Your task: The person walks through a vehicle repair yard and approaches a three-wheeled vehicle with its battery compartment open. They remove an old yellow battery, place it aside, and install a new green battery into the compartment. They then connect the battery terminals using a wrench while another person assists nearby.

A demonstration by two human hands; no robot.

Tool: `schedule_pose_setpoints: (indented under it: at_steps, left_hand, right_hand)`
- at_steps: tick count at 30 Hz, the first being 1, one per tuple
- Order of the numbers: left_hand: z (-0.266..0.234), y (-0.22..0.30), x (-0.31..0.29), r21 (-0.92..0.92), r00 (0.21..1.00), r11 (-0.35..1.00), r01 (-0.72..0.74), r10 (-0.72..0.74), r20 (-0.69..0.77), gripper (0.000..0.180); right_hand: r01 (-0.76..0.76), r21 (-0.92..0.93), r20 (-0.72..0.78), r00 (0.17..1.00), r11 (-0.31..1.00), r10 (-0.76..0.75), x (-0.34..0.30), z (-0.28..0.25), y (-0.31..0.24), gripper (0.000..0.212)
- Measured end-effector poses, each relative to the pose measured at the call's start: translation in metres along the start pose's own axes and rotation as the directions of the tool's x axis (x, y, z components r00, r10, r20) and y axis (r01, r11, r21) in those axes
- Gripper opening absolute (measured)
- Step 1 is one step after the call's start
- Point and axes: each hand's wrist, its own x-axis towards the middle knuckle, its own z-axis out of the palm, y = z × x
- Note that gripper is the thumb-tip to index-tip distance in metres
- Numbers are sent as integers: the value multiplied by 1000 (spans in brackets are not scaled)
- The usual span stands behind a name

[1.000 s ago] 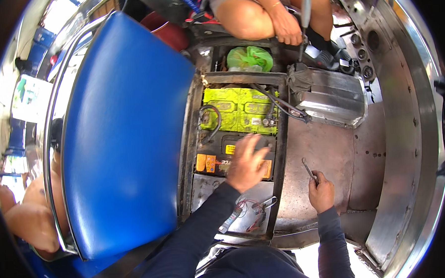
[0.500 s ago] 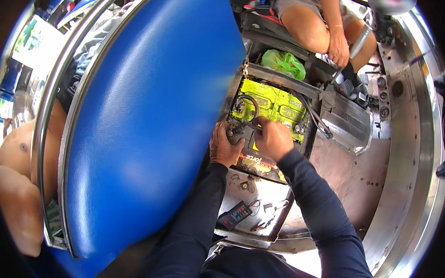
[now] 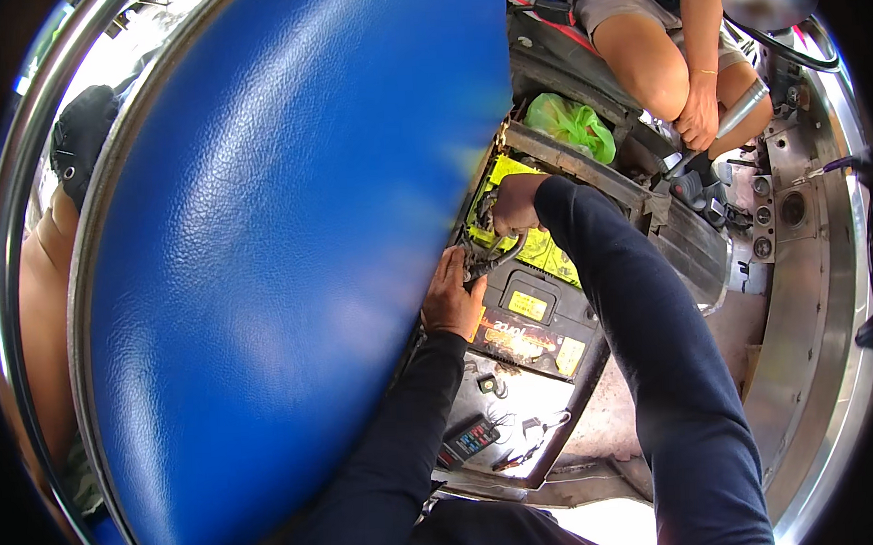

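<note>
My left hand [image 3: 449,299] is closed round the end of a dark battery cable [image 3: 499,261], at the left edge of a black car battery [image 3: 560,306]. That cable curves up toward the yellow-green battery [image 3: 553,259] behind. Over the left end of the yellow-green battery, by its terminal, my right hand [image 3: 517,203] is curled shut. What its fingers grip is hidden. My right forearm covers much of the yellow-green battery's right side.
A big blue padded seat panel [image 3: 289,230] stands along my left. Nearer me, a multimeter-like device [image 3: 468,441] and small leads lie on a metal tray [image 3: 534,395]. A green plastic bag [image 3: 571,127] sits beyond the batteries. Another person's hand [image 3: 698,115] rests near a lever [image 3: 741,110].
My right hand has moved from the black battery up and away to the yellow-green one. My left hand stays at the black battery's left edge. The view has shifted slightly.
</note>
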Motion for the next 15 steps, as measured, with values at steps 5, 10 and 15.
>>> schedule_pose_setpoints:
  at_steps: [5,10,15]
  left_hand:
    - [4,5,0,-6,1000,1000,26,-26,14,57]
    - [6,3,-3,43,1000,999,16,-17,14,58]
    - [-3,7,-2,39,999,999,30,-32,43,55]
  right_hand:
    - [-154,467,140,985,871,99,29,0,37,17]
    - [82,-240,-150,981,967,-120,7,24,24,24]
    - [-193,205,-483,833,959,271,-41,78,-24,32]
